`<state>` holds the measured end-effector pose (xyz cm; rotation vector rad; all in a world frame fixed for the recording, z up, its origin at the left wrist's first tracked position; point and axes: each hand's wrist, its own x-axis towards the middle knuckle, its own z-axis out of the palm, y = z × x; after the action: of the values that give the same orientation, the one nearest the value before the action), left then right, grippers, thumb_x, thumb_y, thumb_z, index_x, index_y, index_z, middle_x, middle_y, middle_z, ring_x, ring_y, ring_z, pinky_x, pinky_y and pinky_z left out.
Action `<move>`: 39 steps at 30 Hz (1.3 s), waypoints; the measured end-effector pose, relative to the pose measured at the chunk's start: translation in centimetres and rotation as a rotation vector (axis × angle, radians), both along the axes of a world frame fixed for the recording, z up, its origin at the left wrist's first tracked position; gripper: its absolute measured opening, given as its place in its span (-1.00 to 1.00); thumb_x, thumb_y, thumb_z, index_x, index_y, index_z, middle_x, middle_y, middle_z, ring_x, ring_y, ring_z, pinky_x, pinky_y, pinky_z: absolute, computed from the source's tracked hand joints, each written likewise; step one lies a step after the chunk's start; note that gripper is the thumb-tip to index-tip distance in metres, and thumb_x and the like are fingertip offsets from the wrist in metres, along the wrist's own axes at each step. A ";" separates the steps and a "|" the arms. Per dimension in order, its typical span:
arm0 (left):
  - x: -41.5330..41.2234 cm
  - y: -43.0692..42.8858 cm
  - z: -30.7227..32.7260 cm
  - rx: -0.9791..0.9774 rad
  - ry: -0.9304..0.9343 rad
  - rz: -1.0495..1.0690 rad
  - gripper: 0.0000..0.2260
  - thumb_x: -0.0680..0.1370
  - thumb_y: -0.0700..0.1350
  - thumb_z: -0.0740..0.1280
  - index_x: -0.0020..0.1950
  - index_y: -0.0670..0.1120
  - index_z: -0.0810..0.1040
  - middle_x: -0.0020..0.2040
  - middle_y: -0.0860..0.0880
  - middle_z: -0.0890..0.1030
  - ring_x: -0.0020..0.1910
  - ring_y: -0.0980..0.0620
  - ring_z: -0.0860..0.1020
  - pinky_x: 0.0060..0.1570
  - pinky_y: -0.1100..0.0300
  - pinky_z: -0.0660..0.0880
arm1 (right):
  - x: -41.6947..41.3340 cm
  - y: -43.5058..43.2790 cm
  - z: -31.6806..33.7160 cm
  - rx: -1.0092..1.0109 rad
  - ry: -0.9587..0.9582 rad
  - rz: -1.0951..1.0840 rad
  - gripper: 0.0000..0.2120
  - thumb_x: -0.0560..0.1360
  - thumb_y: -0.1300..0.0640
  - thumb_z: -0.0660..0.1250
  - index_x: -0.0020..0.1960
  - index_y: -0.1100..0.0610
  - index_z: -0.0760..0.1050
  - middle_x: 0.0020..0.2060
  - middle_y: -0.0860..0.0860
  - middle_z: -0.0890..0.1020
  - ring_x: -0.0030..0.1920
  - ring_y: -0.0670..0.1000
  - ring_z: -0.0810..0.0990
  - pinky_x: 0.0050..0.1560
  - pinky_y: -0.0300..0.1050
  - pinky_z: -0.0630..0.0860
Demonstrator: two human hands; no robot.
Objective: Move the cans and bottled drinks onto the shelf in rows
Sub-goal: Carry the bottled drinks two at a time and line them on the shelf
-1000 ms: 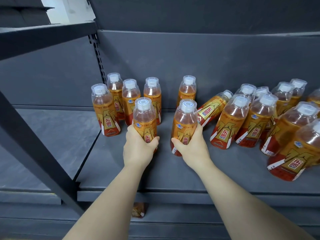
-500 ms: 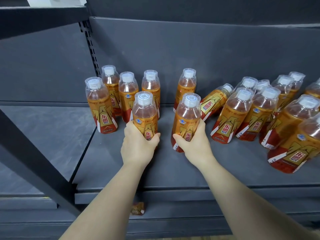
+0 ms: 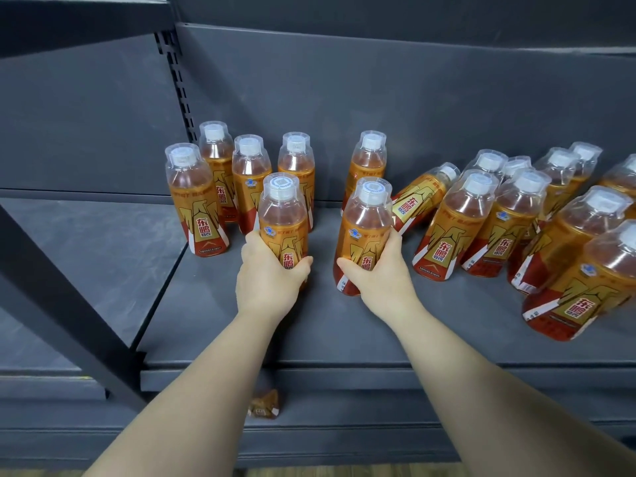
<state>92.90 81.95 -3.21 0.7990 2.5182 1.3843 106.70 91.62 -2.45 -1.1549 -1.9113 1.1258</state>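
1. Left of the tipped bottle (image 3: 421, 201), a lone upright bottle (image 3: 366, 165) stands at the back, with a bare gap on its left.
2. Right of the tipped bottle, crowded bottles (image 3: 537, 222) block the shelf (image 3: 344, 339).
3. In front of it, the left hand (image 3: 270, 284) grips the near-left bottle (image 3: 283, 218) and the right hand (image 3: 378, 280) the near-right bottle (image 3: 364, 232), a narrow gap between them; bare board runs to the lip.
4. Far left of it, a diagonal brace (image 3: 69, 304) crosses the neighbouring bay.

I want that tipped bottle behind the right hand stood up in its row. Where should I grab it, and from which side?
Grip the tipped bottle round its labelled middle, coming from above and in front. It leans with its cap toward the upright bottles on its right, and the held bottle in the right hand covers its base, so likely only its upper side is free.
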 end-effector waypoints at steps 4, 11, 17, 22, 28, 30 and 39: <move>1.0 -0.9 0.5 0.029 -0.007 0.004 -0.29 0.40 0.14 0.53 0.40 -0.02 0.25 0.26 -0.03 0.49 0.23 -0.09 0.52 0.16 0.01 0.49 | 0.8 -0.4 1.0 -0.001 0.002 -0.002 -0.19 0.45 0.02 0.53 0.51 -0.02 0.11 0.36 -0.06 0.42 0.32 -0.01 0.46 0.24 -0.08 0.47; 4.9 -4.3 0.8 0.036 -0.013 0.011 -0.34 0.42 0.14 0.53 0.35 -0.03 0.26 0.23 -0.01 0.49 0.18 -0.04 0.52 0.12 0.05 0.49 | 4.4 -3.3 0.8 -0.017 -0.013 0.016 -0.19 0.41 -0.02 0.56 0.48 -0.04 0.14 0.35 -0.07 0.43 0.33 -0.01 0.47 0.20 -0.08 0.49; 9.5 -8.6 0.7 0.055 0.008 0.020 -0.42 0.41 0.15 0.53 0.21 0.06 0.23 0.09 0.08 0.45 0.01 0.05 0.47 0.08 0.05 0.52 | 9.3 -7.1 1.3 -0.002 0.010 0.033 -0.23 0.41 0.01 0.56 0.43 -0.02 0.16 0.21 -0.12 0.42 0.20 -0.06 0.47 0.18 -0.08 0.49; 13.6 -12.2 0.3 0.083 0.023 0.022 -0.42 0.40 0.13 0.54 0.21 0.04 0.26 0.09 0.06 0.50 0.03 0.02 0.52 0.04 0.10 0.52 | 13.5 -10.2 0.9 0.003 0.008 0.068 -0.29 0.40 0.00 0.57 0.36 -0.03 0.19 0.16 -0.11 0.46 0.12 -0.06 0.50 0.15 -0.07 0.51; 17.8 -15.9 -0.7 0.066 0.014 -0.004 -0.43 0.38 0.12 0.56 0.17 0.09 0.24 0.05 0.09 0.54 -0.03 0.05 0.56 -0.05 0.17 0.52 | 17.1 -13.5 -0.8 -0.028 -0.004 0.096 -0.33 0.38 -0.01 0.58 0.24 -0.10 0.17 0.14 -0.09 0.50 0.09 -0.06 0.53 0.05 -0.16 0.49; 18.7 -16.6 -1.4 0.052 0.002 -0.009 -0.42 0.36 0.16 0.56 0.17 0.11 0.25 0.03 0.10 0.54 -0.08 0.03 0.60 -0.08 0.12 0.59 | 18.0 -14.3 -1.4 -0.047 -0.006 0.107 -0.34 0.38 0.00 0.58 0.23 -0.10 0.17 0.13 -0.11 0.48 0.10 -0.07 0.52 0.03 -0.17 0.47; 20.2 -17.8 -4.2 -0.005 -0.007 -0.039 -0.42 0.41 0.11 0.54 0.25 0.08 0.26 0.04 0.14 0.49 -0.03 0.12 0.50 -0.18 0.32 0.40 | 19.3 -15.6 -4.3 -0.063 -0.089 0.116 -0.29 0.36 -0.02 0.60 0.26 -0.09 0.15 0.12 -0.12 0.45 0.10 -0.08 0.50 0.03 -0.19 0.46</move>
<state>113.07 64.15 -7.44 0.8371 2.4860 1.3659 126.02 76.06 -6.78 -1.1580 -2.0462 1.2222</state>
